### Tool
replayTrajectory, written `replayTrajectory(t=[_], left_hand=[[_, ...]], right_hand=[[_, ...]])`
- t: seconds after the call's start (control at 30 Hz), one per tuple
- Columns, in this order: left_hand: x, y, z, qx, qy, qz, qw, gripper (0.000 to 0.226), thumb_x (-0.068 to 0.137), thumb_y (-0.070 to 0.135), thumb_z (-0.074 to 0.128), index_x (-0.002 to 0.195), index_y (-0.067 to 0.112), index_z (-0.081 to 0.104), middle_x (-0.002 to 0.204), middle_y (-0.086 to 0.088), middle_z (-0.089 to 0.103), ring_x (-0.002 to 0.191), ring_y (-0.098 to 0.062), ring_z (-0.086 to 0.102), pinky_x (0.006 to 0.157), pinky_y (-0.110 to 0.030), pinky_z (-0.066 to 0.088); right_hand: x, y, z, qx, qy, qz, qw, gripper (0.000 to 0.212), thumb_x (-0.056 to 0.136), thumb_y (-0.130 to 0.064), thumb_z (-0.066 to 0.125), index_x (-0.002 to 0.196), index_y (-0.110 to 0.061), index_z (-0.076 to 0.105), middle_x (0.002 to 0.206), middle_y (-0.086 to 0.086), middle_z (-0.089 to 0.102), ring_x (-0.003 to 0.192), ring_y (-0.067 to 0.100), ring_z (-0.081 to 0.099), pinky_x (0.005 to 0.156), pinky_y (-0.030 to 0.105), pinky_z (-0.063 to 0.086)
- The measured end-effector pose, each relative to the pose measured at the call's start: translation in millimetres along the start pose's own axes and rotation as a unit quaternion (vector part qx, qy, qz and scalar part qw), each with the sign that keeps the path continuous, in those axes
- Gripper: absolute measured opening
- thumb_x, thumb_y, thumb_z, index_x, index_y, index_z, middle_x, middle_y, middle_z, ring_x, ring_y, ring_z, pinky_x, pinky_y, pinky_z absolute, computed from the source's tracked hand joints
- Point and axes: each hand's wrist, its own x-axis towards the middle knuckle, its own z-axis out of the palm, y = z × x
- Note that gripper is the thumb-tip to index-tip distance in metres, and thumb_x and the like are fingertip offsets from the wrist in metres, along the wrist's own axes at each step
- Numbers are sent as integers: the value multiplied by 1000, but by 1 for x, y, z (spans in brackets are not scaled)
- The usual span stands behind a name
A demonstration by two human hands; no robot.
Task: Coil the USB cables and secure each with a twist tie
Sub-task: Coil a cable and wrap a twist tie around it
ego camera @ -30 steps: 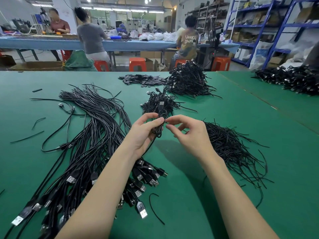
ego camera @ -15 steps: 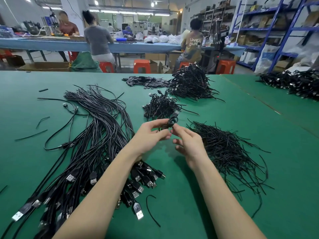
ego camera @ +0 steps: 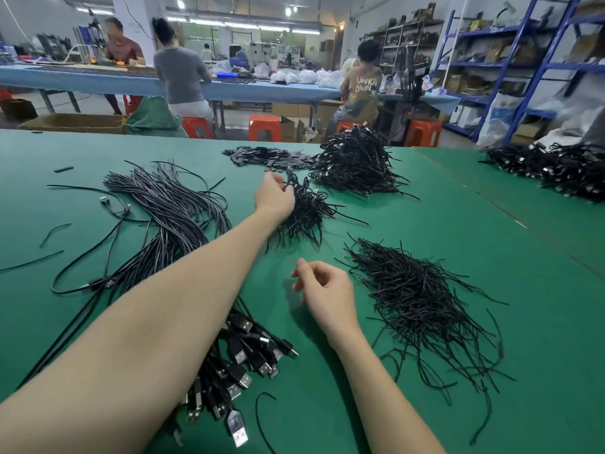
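We find the coiled cable (ego camera: 289, 183) at the far side of the small pile of tied cables (ego camera: 304, 214), near the middle of the green counter (ego camera: 425, 224); the left hand (ego camera: 273, 196) is stretched out over that pile, and its grip is closed on the coil, fingers curled round its upper part. We cannot tell whether the coil already rests on the pile or is held just above it. The right hand (ego camera: 327, 290) hangs low over the counter nearer the person, its grip holding nothing, fingers loosely curled and apart from any cable. Just to the right of that hand lies the heap of loose twist ties (ego camera: 415, 296), strands trailing toward the near edge. On the left we note the bundle of uncoiled USB cables (ego camera: 170, 217), running from far left toward the person, with its plug ends (ego camera: 242, 365) gathered beneath the left forearm. A few single ties (ego camera: 52, 231) lie scattered at far left. Beyond the small pile sit a larger heap of finished cables (ego camera: 353, 165) and a flat cluster of dark pieces (ego camera: 265, 157). A further heap (ego camera: 556, 168) lies on the adjoining counter at right. Behind, seated workers (ego camera: 180, 77) face a blue bench (ego camera: 98, 81), with orange stools (ego camera: 264, 127) and blue shelving (ego camera: 523, 63).
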Motion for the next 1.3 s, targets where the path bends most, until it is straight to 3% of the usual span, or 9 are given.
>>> replayTrajectory(t=[0.13, 0.27, 0.47, 0.7, 0.8, 0.93, 1.07, 1.2, 1.3], left_hand=[[11, -18, 5, 161, -70, 7, 984, 46, 103, 31, 48, 143, 10, 44, 148, -18, 44, 137, -31, 39, 114, -39, 35], [1, -20, -7, 182, -45, 49, 981, 58, 101, 39, 51, 148, 7, 41, 162, -14, 25, 150, -29, 19, 122, -40, 19], [-60, -22, -41, 102, 7, 127, 987, 30, 97, 30, 59, 120, 12, 60, 127, -7, 56, 121, -21, 50, 101, -29, 36], [-135, -38, -88, 118, -183, 148, 965, 15, 94, 34, 61, 83, 30, 71, 85, 14, 73, 83, -3, 67, 79, -23, 51], [-141, -49, -99, 144, -170, 146, 964, 21, 94, 33, 60, 76, 30, 70, 78, 15, 72, 76, 2, 65, 72, -17, 47], [-142, -57, -97, 128, -189, 124, 966, 21, 94, 28, 60, 76, 29, 70, 77, 11, 74, 73, -1, 69, 67, -17, 49], [-143, -57, -92, 133, -202, 131, 962, 21, 94, 29, 58, 76, 28, 70, 74, 18, 72, 69, 4, 67, 63, -14, 45], [-144, -55, -93, 139, -218, 134, 957, 34, 101, 42, 49, 78, 28, 70, 78, 17, 73, 75, 1, 69, 79, -26, 51], [-151, -46, -92, 120, -274, 137, 944, 44, 102, 53, 40, 82, 27, 70, 81, 17, 74, 80, -1, 70, 86, -29, 52]], right_hand=[[1, 2, 2, -16, -3, -4, 1000, 32, 98, -37, 61, 73, -20, 74, 65, -8, 72, 55, 3, 59, 68, 29, 51], [2, 2, 2, -26, 0, -13, 1000, 33, 98, -37, 61, 70, -22, 73, 63, -9, 71, 53, 0, 58, 65, 26, 47], [-1, 2, 0, -36, 2, -26, 999, 34, 98, -37, 61, 70, -21, 73, 64, -7, 71, 54, 4, 58, 63, 26, 46], [-8, -4, -7, -44, -32, -35, 998, 33, 99, -32, 61, 71, -21, 74, 70, 0, 73, 61, 14, 58, 72, 39, 52], [-9, -16, -14, -147, -130, -29, 980, 28, 98, -33, 61, 76, -22, 76, 77, -5, 76, 59, 7, 54, 69, 28, 46], [-9, -41, -31, -306, -338, -3, 890, 23, 90, -43, 69, 88, -23, 78, 84, -3, 78, 61, 7, 61, 72, 29, 52], [-13, -52, -31, -358, -407, -5, 840, 17, 82, -37, 80, 93, -24, 79, 80, -10, 76, 61, 4, 60, 70, 22, 51], [-8, -51, -42, -247, -365, -1, 898, 9, 91, -18, 71, 98, -17, 76, 92, 3, 78, 73, 7, 65, 75, 25, 55], [-1, -53, -56, -65, -244, 13, 968, 7, 97, -19, 68, 97, -15, 73, 77, -2, 75, 66, 8, 66, 62, 22, 55]])
